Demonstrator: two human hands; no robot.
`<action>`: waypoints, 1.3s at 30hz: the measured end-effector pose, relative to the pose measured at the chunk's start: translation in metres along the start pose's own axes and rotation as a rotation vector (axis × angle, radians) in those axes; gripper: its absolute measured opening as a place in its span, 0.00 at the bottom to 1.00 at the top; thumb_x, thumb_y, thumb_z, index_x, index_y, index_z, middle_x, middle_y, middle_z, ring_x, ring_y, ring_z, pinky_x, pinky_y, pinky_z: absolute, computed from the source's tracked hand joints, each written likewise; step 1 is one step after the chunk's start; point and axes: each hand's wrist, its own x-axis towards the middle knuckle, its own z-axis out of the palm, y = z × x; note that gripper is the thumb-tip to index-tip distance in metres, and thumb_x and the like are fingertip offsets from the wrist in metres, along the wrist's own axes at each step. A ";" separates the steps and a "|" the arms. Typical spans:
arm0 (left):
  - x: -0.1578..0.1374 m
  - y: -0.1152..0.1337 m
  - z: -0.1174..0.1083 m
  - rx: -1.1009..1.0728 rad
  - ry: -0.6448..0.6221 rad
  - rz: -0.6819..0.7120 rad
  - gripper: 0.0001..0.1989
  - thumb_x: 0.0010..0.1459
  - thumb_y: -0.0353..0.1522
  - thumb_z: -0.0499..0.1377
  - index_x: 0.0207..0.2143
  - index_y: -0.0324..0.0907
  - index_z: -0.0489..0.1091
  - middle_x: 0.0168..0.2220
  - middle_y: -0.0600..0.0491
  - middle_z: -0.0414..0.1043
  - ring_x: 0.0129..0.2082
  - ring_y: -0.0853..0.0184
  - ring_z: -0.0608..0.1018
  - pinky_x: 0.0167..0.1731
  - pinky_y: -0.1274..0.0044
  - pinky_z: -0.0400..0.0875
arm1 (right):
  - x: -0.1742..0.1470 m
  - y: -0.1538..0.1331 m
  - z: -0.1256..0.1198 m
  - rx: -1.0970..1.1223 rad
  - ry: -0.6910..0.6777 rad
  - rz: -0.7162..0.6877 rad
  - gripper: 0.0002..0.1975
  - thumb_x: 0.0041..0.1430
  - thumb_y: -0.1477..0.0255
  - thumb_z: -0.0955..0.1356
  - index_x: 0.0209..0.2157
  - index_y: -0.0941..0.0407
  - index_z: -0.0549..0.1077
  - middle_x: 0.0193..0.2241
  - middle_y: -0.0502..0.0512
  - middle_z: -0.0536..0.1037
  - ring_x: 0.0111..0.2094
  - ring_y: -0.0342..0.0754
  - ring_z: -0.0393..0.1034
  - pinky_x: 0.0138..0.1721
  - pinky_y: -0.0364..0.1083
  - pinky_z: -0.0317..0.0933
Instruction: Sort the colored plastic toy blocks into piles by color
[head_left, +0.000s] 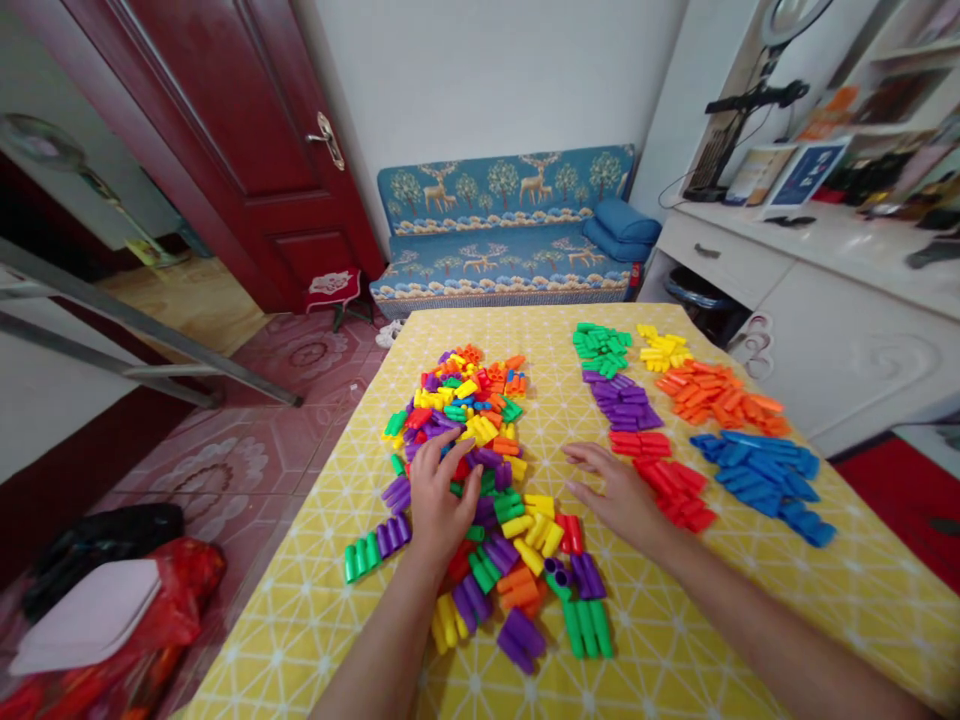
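My left hand [444,487] is over a mixed pile of plastic tube-shaped pieces [480,428] in purple, yellow, green, orange, red and blue. Its fingers are spread and bent down among the pieces; I see nothing gripped in them. To the right of that pile my right hand [609,487] hovers, fingers stretched and apart, with nothing in it. Beyond its fingers lie single-colour heaps: red pieces [673,492], purple pieces [621,403], green pieces [602,347], yellow pieces [663,350], orange pieces [720,397] and blue pieces [757,475].
Everything lies on a yellow patterned tablecloth [300,640]. A blue sofa [495,250] stands past the table's far edge, and a white cabinet [847,330] is along the right. Bags [180,590] and a metal ladder-like frame [150,340] are at the left.
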 end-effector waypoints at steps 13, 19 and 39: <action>0.000 -0.003 0.004 0.225 -0.247 -0.026 0.23 0.55 0.39 0.62 0.54 0.50 0.70 0.61 0.48 0.62 0.62 0.48 0.61 0.58 0.52 0.59 | 0.045 -0.022 0.076 0.144 -0.092 0.007 0.31 0.53 0.69 0.70 0.60 0.51 0.64 0.55 0.58 0.69 0.54 0.53 0.66 0.55 0.54 0.61; 0.000 -0.008 0.006 0.223 -0.239 0.021 0.18 0.56 0.41 0.62 0.50 0.51 0.74 0.60 0.48 0.63 0.62 0.47 0.61 0.58 0.51 0.58 | 0.044 -0.021 0.079 0.188 -0.070 -0.012 0.11 0.53 0.71 0.70 0.41 0.53 0.76 0.42 0.55 0.74 0.45 0.50 0.69 0.49 0.50 0.63; 0.000 -0.017 0.009 0.188 -0.207 0.037 0.12 0.58 0.39 0.60 0.43 0.49 0.77 0.55 0.49 0.70 0.60 0.48 0.63 0.56 0.52 0.62 | 0.064 0.064 -0.095 0.038 0.565 0.243 0.19 0.49 0.59 0.71 0.39 0.57 0.72 0.33 0.55 0.78 0.34 0.49 0.72 0.37 0.47 0.65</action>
